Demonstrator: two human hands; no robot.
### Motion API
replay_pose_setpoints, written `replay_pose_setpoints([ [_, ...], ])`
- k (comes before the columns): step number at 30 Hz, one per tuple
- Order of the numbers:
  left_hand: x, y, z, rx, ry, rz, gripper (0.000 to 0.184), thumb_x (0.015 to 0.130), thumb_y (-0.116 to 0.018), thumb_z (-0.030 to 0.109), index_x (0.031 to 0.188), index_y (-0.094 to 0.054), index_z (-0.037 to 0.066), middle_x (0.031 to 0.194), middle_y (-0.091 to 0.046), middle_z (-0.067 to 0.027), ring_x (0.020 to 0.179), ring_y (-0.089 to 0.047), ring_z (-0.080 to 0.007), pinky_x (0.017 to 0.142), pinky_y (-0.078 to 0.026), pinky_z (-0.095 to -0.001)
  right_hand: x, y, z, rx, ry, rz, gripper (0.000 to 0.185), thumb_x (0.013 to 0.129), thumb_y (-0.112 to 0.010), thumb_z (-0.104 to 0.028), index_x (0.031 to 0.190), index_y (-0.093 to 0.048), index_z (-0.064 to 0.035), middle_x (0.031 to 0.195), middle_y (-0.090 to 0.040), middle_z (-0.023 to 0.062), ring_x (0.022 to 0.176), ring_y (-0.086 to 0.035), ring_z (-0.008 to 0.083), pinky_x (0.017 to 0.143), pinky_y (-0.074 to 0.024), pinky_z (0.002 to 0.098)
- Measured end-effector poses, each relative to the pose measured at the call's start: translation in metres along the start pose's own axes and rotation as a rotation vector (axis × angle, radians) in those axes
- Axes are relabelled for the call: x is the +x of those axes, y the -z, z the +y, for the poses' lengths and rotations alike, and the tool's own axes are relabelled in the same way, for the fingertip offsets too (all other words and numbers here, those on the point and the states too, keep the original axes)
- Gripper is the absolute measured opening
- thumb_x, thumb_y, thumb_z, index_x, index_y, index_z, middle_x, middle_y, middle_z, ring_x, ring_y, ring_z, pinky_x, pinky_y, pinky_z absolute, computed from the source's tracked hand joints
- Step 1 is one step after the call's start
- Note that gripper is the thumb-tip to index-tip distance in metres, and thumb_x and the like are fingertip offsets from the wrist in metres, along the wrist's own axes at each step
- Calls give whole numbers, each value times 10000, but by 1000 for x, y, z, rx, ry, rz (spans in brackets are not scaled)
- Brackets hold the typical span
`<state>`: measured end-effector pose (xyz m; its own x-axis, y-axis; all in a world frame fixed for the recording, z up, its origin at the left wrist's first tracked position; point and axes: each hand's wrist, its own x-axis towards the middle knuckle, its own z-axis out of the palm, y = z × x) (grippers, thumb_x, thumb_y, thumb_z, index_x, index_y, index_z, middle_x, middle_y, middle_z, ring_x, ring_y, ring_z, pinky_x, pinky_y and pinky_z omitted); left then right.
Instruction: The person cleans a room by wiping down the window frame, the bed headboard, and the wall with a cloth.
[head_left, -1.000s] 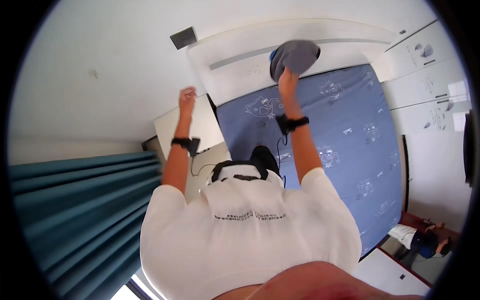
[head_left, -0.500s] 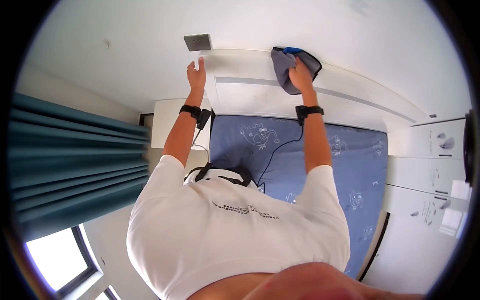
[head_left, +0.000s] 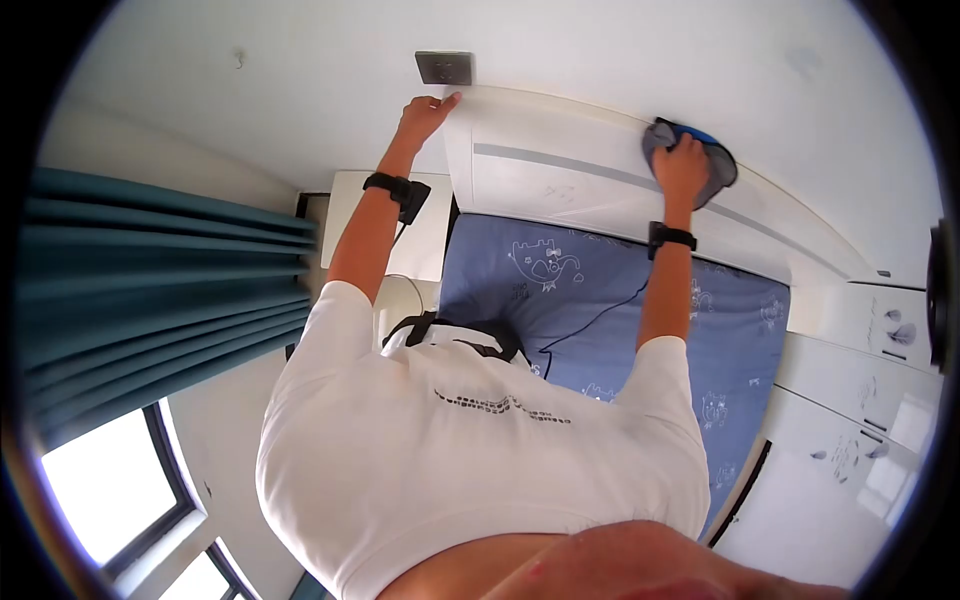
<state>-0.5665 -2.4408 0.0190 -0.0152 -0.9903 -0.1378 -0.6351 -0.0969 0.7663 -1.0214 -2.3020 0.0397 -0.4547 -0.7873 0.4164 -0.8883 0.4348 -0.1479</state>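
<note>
Well to the left of the headboard (head_left: 530, 180), a bright window (head_left: 112, 490) is seen below a gathered teal curtain (head_left: 170, 300). Beside the headboard's left end, a white bedside cabinet (head_left: 429, 250) is partly covered by the forearm, on which a black wrist strap (head_left: 390, 186) is worn. At the headboard's upper left corner the left hand (head_left: 426, 115) is held, its fingers partly bent and its thumb set apart, with nothing gripped; whether the corner is touched cannot be told. Just above that corner a dark wall plate (head_left: 444, 67) is mounted. Below the headboard a blue elephant-print sheet (head_left: 590, 280) is spread, crossed by a black cable (head_left: 598, 319). Right of the headboard's middle, a grey cloth with black edging and some blue (head_left: 720, 178) is held at the upper edge; it is clasped by the right hand (head_left: 682, 165), with thumb and fingers bunched into the fabric. Beyond the headboard's right end, a white wardrobe (head_left: 825, 405) is decorated with leaf motifs.
</note>
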Motion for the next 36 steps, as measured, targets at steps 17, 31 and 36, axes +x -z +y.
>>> replay_pose_setpoints([
  [17, 7, 7, -16, -2, -209, -185, 580, 953, -565, 530, 1066, -726, -15, 986, -723, -255, 969, -702, -400, 866, -546, -432, -82, -9, -261, 312, 378, 105, 474, 682, -691, -232, 1136, -603, -129, 1070, -591, 84, 1051, -596, 318, 798, -494, 487],
  [31, 20, 11, -43, -75, -292, -354, 525, 991, -572, 467, 1100, -705, -28, 972, -747, -186, 919, -743, -241, 826, -545, -334, -78, -23, -225, -80, 201, 224, 330, 725, -688, -130, 999, -514, -68, 1030, -525, 124, 1064, -544, 367, 749, -544, 476],
  [36, 22, -2, -59, -219, -415, -253, 363, 945, -596, 305, 1125, -706, 9, 972, -733, -194, 950, -697, -361, 879, -540, -397, -113, -38, -307, 212, 151, 253, 299, 726, -633, -11, 996, -508, -42, 1017, -498, 188, 969, -524, 399, 812, -486, 472],
])
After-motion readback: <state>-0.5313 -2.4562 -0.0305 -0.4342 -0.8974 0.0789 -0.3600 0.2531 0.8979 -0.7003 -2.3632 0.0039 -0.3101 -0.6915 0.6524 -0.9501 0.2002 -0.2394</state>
